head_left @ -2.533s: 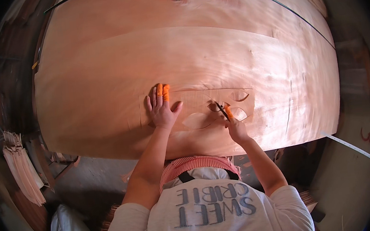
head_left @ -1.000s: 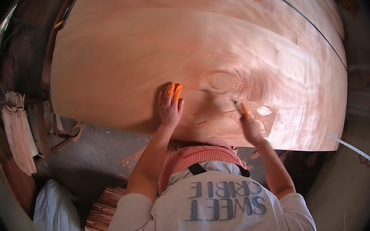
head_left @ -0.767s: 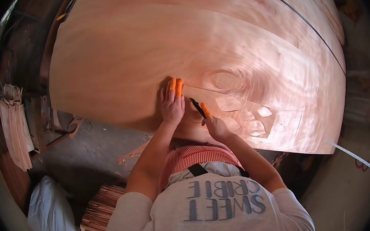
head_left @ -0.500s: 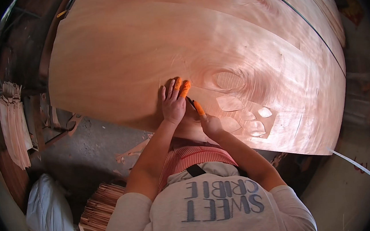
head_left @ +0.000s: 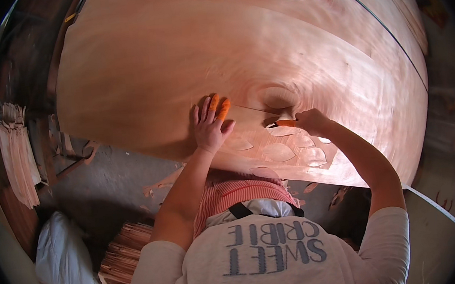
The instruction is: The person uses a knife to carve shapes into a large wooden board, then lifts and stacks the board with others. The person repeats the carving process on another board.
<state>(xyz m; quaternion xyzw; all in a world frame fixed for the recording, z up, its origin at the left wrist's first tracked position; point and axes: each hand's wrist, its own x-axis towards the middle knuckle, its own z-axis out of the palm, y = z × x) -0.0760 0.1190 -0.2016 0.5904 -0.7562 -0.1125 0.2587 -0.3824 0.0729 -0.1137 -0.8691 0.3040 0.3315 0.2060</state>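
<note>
A large, thin sheet of reddish wood veneer (head_left: 140,84) lies in front of me, with swirling grain. My left hand (head_left: 212,126) rests flat on it, fingers spread, two of them in orange finger covers. To its right, my right hand (head_left: 312,123) grips a small dark knife (head_left: 273,125) whose tip points left at the sheet. An orange cover also sits on that hand's index finger. Below the knife are several leaf-shaped patches (head_left: 278,152) in the veneer. Just above it is an oval patch (head_left: 279,97) amid the swirling grain.
A dark strap-like line (head_left: 368,10) crosses the far right of the stack. Bundled veneer strips (head_left: 18,156) stand at the left. A white plastic sack (head_left: 66,261) and a pile of veneer pieces (head_left: 126,253) sit lower left. Scraps (head_left: 163,184) lie below the sheet's edge.
My right hand has moved right and slightly up, away from my left hand, carrying the knife to the leaf patches. My left hand remains flat, its thumb now spread out.
</note>
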